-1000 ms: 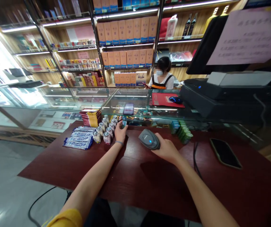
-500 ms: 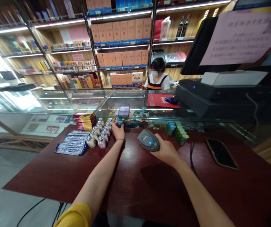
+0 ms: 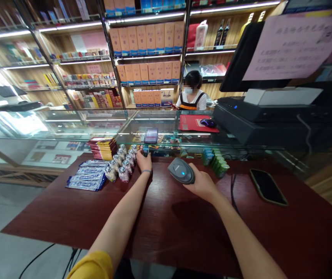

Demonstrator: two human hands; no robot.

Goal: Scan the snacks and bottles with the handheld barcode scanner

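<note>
My right hand (image 3: 201,182) is wrapped round the handle of a dark grey barcode scanner (image 3: 180,170), with a blue light lit on its top. The scanner is held above the desk, its head pointing toward my left hand. At the far edge of the desk, my left hand (image 3: 144,162) closes its fingers on a small blue container (image 3: 145,149), mostly hidden by the fingers. Just left of that hand stand rows of small candy jars (image 3: 123,174) with silvery lids. A cluster of small green containers (image 3: 220,167) and blue ones (image 3: 207,156) stands right of the scanner.
Blue-and-white packets (image 3: 86,176) and a stack of red-yellow packs (image 3: 102,148) lie left. A phone (image 3: 268,186) and black cable (image 3: 233,193) lie right. Beyond the dark red desk (image 3: 166,232), a person (image 3: 193,95) sits behind the glass counter (image 3: 160,120). A monitor (image 3: 238,58) stands right.
The view has shifted slightly. Both hands keep nearly the same place, the right still on the barcode scanner and the left on the small blue container.
</note>
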